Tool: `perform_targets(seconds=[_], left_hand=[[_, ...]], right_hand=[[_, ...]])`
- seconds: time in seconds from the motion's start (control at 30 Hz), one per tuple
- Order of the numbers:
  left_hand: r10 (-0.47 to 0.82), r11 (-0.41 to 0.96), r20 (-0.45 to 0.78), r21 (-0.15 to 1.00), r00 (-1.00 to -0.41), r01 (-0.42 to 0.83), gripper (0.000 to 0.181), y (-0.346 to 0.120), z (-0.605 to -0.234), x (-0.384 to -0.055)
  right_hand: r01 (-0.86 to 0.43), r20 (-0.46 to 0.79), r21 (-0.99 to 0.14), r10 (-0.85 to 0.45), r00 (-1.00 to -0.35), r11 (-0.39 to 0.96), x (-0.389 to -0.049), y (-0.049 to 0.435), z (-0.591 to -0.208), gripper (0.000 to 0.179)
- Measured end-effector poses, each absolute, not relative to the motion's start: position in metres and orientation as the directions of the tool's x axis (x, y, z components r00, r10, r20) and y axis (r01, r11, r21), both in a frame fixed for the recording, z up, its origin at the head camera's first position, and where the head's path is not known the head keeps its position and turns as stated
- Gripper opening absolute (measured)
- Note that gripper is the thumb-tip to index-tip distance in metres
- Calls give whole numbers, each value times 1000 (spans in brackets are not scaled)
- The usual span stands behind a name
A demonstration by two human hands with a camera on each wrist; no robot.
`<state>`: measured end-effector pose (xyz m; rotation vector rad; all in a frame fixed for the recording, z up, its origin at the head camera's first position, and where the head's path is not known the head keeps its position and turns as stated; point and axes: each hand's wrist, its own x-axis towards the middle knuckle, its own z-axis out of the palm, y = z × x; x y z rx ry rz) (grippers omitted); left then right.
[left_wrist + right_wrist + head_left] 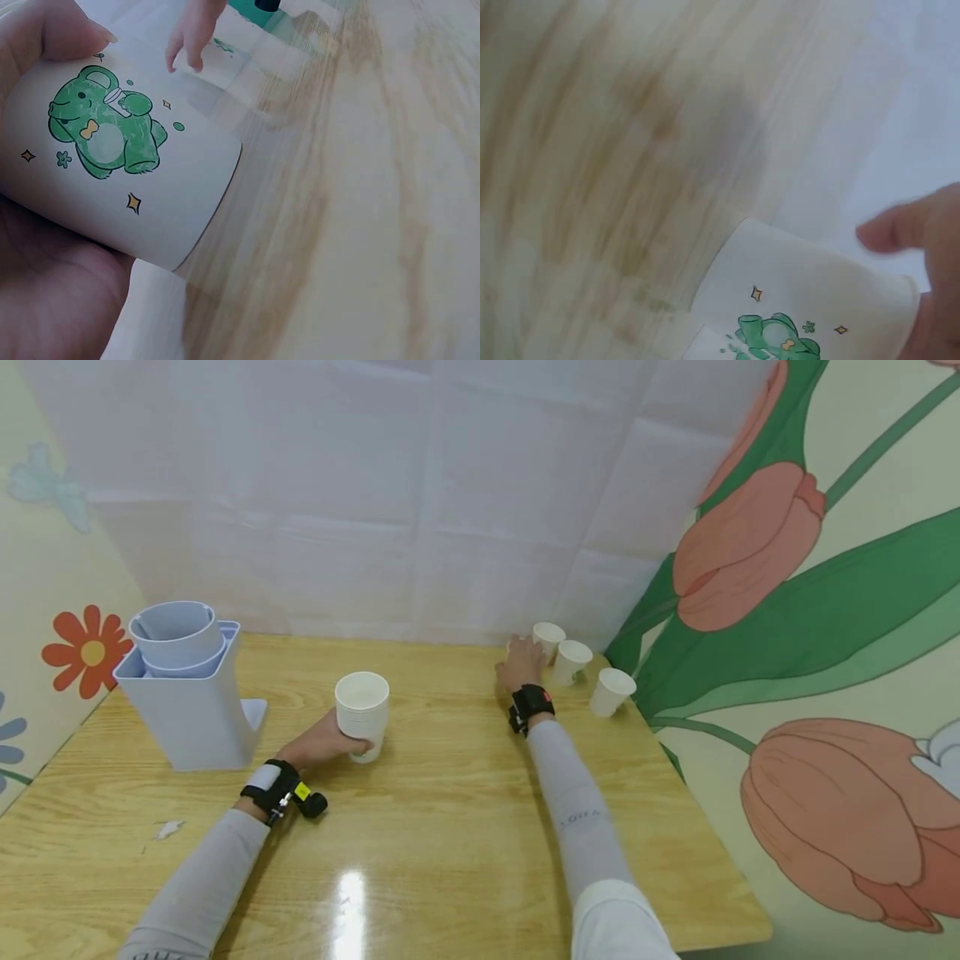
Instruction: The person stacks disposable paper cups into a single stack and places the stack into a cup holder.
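A stack of nested white paper cups point(363, 714) is in my left hand point(324, 743), which grips it around the lower side. A green cartoon bear is printed on the gripped cup point(112, 135) in the left wrist view. At the back right, my right hand point(522, 663) reaches to the row of single paper cups, its fingers extended. In the right wrist view its thumb point(900, 227) stands apart from a bear-printed cup point(810, 292); the other fingers are mostly hidden. Beside that hand stand three cups, the nearest to me being the rightmost cup point(612, 692).
A pale blue box-shaped holder point(191, 722) with a round cylinder point(176, 631) in its top stands on the left. White cloth point(360, 527) hangs behind the wooden table point(420, 843). A tulip-painted wall point(825, 793) borders the table's right edge.
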<state>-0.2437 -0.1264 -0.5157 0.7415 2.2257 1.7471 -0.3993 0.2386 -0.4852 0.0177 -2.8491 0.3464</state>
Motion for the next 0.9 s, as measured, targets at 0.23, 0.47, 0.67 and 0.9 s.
perform_targets(seconds=[0.23, 0.47, 0.67, 0.9], left_hand=[[524, 157, 203, 931, -827, 328, 79, -129, -518, -244], [505, 166, 160, 946, -848, 277, 82, -128, -518, -241], [499, 172, 141, 951, -855, 258, 83, -131, -519, -242], [507, 168, 146, 950, -849, 264, 82, -128, -520, -246]], right_hand=[[-34, 166, -312, 19, -986, 949, -387, 220, -479, 50], [-94, 87, -401, -64, -994, 911, -368, 209, -472, 57], [-187, 38, -385, -187, -982, 904, -353, 201, -460, 61], [-245, -36, -305, -269, -963, 920, -336, 198, -440, 61]])
